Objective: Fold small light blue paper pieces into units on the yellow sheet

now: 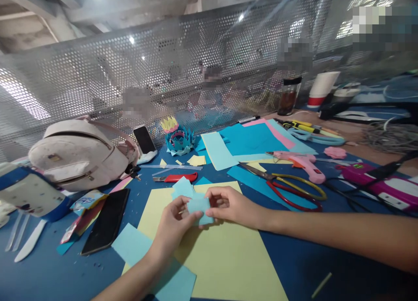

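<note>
Between my two hands is a small light-blue piece of paper (198, 206), held over a large pale-yellow sheet (225, 257). My left hand (174, 216) pinches its left side, thumb on the front. On its right edge, my right hand (225, 205) grips with thumb and fingers. Behind the held piece lie more light-blue paper scraps (183, 187). Another light-blue sheet (176, 279) lies partly under my left forearm. A red utility knife (181, 177) rests just beyond the yellow sheet, and scissors (277, 179) with red and yellow handles lie to the right.
At left are a black phone (107, 222), a pale backpack (81, 153) and a white plastic knife (31, 240). A blue paper flower (179, 140) stands near the perforated screen (183, 70). Rightward lie a pink glue gun (303, 164), stacked coloured paper (257, 140) and a magenta device (375, 183) with cables.
</note>
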Motion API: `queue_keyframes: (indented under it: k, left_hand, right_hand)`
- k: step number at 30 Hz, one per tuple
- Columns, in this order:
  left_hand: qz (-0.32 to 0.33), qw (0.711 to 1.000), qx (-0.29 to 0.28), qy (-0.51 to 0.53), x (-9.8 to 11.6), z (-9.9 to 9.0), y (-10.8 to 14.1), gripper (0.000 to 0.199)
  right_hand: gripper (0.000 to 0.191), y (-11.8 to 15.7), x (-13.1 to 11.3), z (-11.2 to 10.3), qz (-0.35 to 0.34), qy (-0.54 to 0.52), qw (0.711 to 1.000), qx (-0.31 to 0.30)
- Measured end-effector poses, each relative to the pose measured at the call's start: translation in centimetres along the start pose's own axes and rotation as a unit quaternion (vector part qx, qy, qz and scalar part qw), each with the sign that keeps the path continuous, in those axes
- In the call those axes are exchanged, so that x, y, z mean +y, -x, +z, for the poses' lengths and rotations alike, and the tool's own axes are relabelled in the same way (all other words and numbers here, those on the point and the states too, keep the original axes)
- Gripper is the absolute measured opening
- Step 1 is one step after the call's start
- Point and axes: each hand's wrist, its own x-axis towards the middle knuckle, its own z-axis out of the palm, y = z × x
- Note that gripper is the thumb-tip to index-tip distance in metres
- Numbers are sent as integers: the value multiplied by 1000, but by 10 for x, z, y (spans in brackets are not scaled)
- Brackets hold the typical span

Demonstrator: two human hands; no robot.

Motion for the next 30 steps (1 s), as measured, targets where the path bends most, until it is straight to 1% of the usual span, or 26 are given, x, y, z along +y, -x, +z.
queue_keyframes:
  k: [4,9,13,17,25,28,30]
  left_hand:
    - [-12,999,21,20,-2,-2,-1,42]
    - [-26,999,22,35,-1,0,0,43]
    - [-34,999,26,31,1,2,1,44]
    - [-25,999,29,30,2,2,2,42]
    - [-22,997,74,31,-3,4,2,42]
    - [-23,996,87,13,-4,4,1,42]
    - [-18,996,91,-16,-4,3,0,38]
  right_hand:
    - [33,0,0,-1,-13,-2,1000,3]
    - [38,-5,4,-3,5,-29,999,23]
    - [38,-6,6,-3,22,-47,998,25]
    - [38,-6,5,-4,32,-48,998,27]
    - [40,-7,11,-6,45,-46,997,31]
    - [41,-6,10,-5,50,-53,997,28]
    - [41,-6,8,-5,54,-54,997,30]
